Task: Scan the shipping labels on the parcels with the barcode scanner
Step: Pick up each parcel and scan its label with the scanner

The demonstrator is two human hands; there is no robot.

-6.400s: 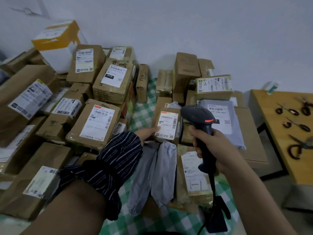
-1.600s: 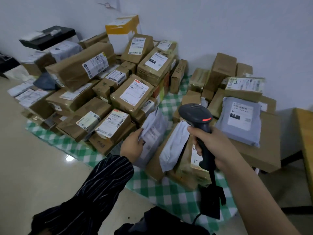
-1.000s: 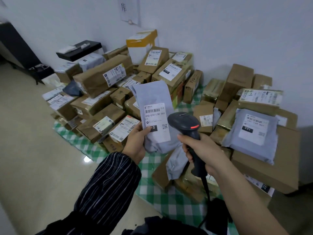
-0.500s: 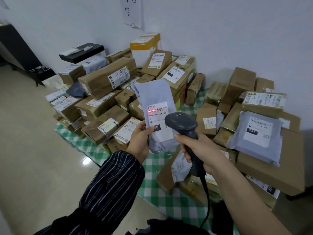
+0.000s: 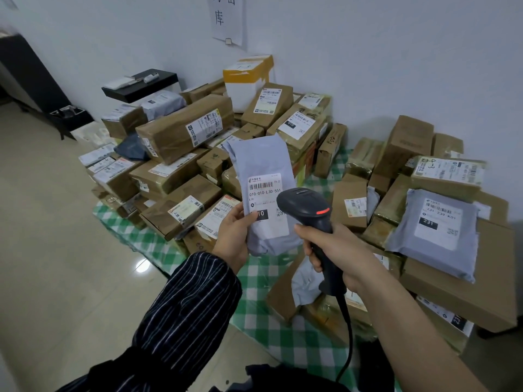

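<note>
Left grip (image 5: 233, 236): clasps grey mailer (image 5: 260, 162) upright above the parcel pile (image 5: 181, 131), thumb on its label (image 5: 267, 205).
Right grip (image 5: 336, 250): wrapped round scanner (image 5: 305, 205), nose toward label.
Risk: thumb or creases may spoil the read.

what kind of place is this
Probably a small parcel sorting room: labelled cardboard boxes heaped on a checked cloth, a paper sign on the wall, and a barcode scanner aimed at a grey mailer.

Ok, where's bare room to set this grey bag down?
Bare cloth lies below the bag, plus a narrow strip between the left pile and right pile. The floor leftward is open. Both piles are crowded.
</note>
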